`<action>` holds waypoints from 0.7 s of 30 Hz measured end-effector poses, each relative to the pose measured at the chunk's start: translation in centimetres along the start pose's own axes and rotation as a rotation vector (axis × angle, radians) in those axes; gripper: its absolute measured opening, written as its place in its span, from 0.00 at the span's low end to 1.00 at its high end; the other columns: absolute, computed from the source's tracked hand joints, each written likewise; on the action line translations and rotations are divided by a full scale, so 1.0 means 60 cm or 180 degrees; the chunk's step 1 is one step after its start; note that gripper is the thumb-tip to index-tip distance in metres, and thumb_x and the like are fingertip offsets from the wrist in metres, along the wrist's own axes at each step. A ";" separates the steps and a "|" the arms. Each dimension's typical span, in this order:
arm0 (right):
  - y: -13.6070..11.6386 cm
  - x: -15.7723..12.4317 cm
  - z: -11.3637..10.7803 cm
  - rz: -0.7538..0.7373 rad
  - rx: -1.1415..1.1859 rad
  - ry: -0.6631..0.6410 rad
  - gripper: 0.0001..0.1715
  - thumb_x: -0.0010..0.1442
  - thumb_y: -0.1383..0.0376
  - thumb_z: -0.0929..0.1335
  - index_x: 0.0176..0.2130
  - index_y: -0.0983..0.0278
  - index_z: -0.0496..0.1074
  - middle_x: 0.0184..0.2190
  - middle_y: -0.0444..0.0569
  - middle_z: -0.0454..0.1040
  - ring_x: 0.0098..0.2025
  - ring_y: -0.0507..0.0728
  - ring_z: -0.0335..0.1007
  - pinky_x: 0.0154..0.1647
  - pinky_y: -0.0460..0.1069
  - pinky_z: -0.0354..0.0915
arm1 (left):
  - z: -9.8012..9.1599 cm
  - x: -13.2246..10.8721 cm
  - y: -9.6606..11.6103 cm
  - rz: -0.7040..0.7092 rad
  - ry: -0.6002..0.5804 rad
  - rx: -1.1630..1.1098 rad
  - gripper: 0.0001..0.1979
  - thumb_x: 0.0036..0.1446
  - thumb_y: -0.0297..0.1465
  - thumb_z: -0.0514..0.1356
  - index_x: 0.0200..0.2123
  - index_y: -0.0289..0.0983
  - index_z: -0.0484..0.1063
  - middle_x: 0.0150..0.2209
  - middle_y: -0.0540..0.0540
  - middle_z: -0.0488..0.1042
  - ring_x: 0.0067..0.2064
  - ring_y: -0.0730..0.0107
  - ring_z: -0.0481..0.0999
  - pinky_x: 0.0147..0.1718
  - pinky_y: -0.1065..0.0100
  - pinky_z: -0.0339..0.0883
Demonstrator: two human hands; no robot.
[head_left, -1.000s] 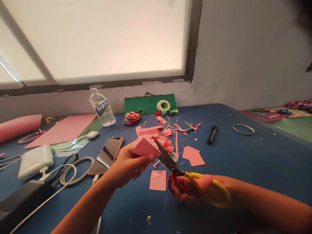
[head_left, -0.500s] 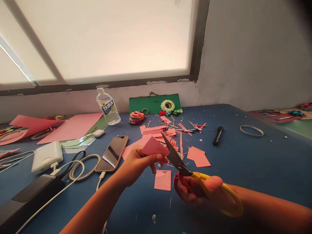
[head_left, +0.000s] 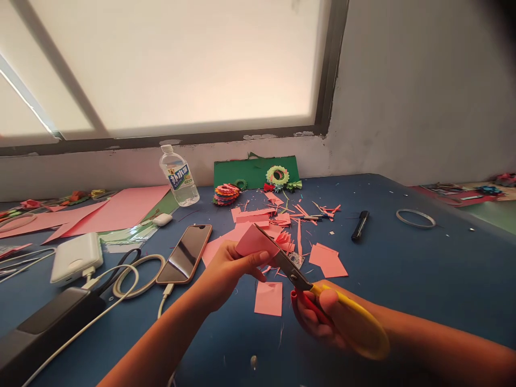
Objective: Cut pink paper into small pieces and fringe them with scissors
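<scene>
My left hand [head_left: 226,274] pinches a folded piece of pink paper [head_left: 256,242] between thumb and fingers, raised above the table. My right hand [head_left: 322,317] grips a pair of scissors [head_left: 293,275] with one yellow and one red handle. The blades lie along the right edge of the pink paper, nearly closed. Below the hands, a pink paper square [head_left: 269,299] rests flat on the blue table. More pink squares [head_left: 328,260] overlap to the right, and pink scraps and strips [head_left: 258,215] are heaped behind the paper.
A phone [head_left: 184,253], a white power bank [head_left: 77,259], cables and a black box [head_left: 52,333] occupy the left. A water bottle [head_left: 179,177], a green card [head_left: 253,169] and folded paper pieces [head_left: 226,194] stand at the back. A black marker [head_left: 360,226] and a ring [head_left: 415,218] lie right.
The scissor blades have come together along the paper's right edge, and my right hand's grip has tightened. At far left, the raised pink sheet now lies flatter.
</scene>
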State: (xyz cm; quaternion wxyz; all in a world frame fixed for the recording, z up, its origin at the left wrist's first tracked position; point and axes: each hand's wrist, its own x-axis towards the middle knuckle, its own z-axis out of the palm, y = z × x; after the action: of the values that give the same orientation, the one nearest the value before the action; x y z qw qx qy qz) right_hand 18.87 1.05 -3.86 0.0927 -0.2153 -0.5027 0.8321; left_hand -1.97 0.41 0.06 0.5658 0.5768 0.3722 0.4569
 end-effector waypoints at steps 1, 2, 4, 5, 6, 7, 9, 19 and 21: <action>0.001 0.001 0.000 0.0003 0.0032 0.0011 0.22 0.42 0.50 0.66 0.25 0.65 0.59 0.15 0.37 0.56 0.15 0.43 0.50 0.12 0.39 0.50 | 0.001 0.000 -0.001 -0.0011 -0.0043 -0.0015 0.06 0.49 0.31 0.61 0.30 0.36 0.77 0.31 0.45 0.78 0.34 0.67 0.74 0.26 0.74 0.68; 0.002 0.002 -0.001 0.0057 0.0082 -0.0005 0.22 0.42 0.50 0.66 0.25 0.65 0.59 0.15 0.37 0.56 0.14 0.43 0.50 0.12 0.39 0.50 | 0.003 0.000 -0.002 -0.0023 -0.0079 -0.0036 0.06 0.49 0.30 0.61 0.29 0.36 0.77 0.31 0.45 0.78 0.34 0.68 0.74 0.26 0.74 0.68; 0.003 0.005 -0.001 0.0119 0.0236 -0.0013 0.21 0.41 0.51 0.67 0.24 0.65 0.59 0.14 0.37 0.56 0.14 0.43 0.50 0.11 0.38 0.50 | 0.009 -0.001 -0.005 -0.0065 -0.0128 -0.0049 0.06 0.50 0.30 0.61 0.29 0.37 0.77 0.31 0.46 0.78 0.34 0.68 0.74 0.26 0.75 0.68; 0.002 0.006 -0.002 0.0104 0.0316 -0.0013 0.21 0.41 0.51 0.67 0.23 0.65 0.59 0.14 0.37 0.56 0.14 0.43 0.51 0.11 0.38 0.50 | 0.012 0.000 -0.007 -0.0093 -0.0157 -0.0020 0.06 0.49 0.30 0.61 0.29 0.37 0.77 0.31 0.45 0.78 0.35 0.68 0.74 0.26 0.75 0.68; 0.000 0.007 -0.004 0.0055 0.0364 -0.0021 0.22 0.41 0.50 0.67 0.22 0.65 0.58 0.13 0.37 0.56 0.13 0.44 0.51 0.11 0.39 0.51 | 0.015 0.000 -0.009 -0.0129 -0.0195 0.0023 0.06 0.49 0.31 0.61 0.29 0.36 0.78 0.31 0.45 0.78 0.36 0.66 0.74 0.26 0.74 0.68; -0.002 0.008 -0.005 -0.0036 0.0362 -0.0053 0.23 0.40 0.48 0.67 0.22 0.64 0.58 0.13 0.37 0.56 0.12 0.44 0.51 0.10 0.39 0.51 | 0.018 0.000 -0.012 -0.0165 -0.0244 0.0069 0.06 0.49 0.31 0.61 0.30 0.36 0.78 0.32 0.44 0.78 0.36 0.65 0.74 0.27 0.74 0.69; -0.009 0.007 -0.009 -0.0454 0.0277 0.0042 0.29 0.39 0.42 0.66 0.22 0.64 0.57 0.12 0.36 0.56 0.11 0.44 0.50 0.08 0.40 0.51 | 0.023 0.000 -0.015 -0.0204 -0.0303 0.0091 0.07 0.48 0.32 0.62 0.30 0.36 0.78 0.33 0.43 0.78 0.38 0.63 0.74 0.27 0.72 0.69; -0.027 0.006 -0.016 -0.2074 -0.0752 0.1649 0.20 0.47 0.58 0.70 0.24 0.64 0.56 0.19 0.38 0.64 0.12 0.43 0.54 0.12 0.42 0.54 | 0.028 0.003 -0.017 -0.0317 0.0325 0.0056 0.07 0.38 0.32 0.67 0.23 0.35 0.77 0.21 0.49 0.73 0.23 0.74 0.68 0.23 0.73 0.64; -0.026 0.008 -0.011 -0.1988 -0.0730 0.1831 0.22 0.44 0.59 0.72 0.25 0.63 0.55 0.26 0.41 0.68 0.14 0.44 0.58 0.14 0.42 0.57 | 0.034 0.003 -0.021 -0.0374 0.0304 0.0274 0.08 0.37 0.32 0.67 0.21 0.33 0.75 0.19 0.50 0.71 0.22 0.75 0.66 0.23 0.73 0.61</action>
State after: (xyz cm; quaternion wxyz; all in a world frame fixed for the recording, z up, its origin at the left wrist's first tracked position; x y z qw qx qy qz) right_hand 18.67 2.52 -2.88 0.4515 -0.2849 -0.5865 0.6091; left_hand 0.14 0.03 -1.02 0.5479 0.5553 0.4513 0.4334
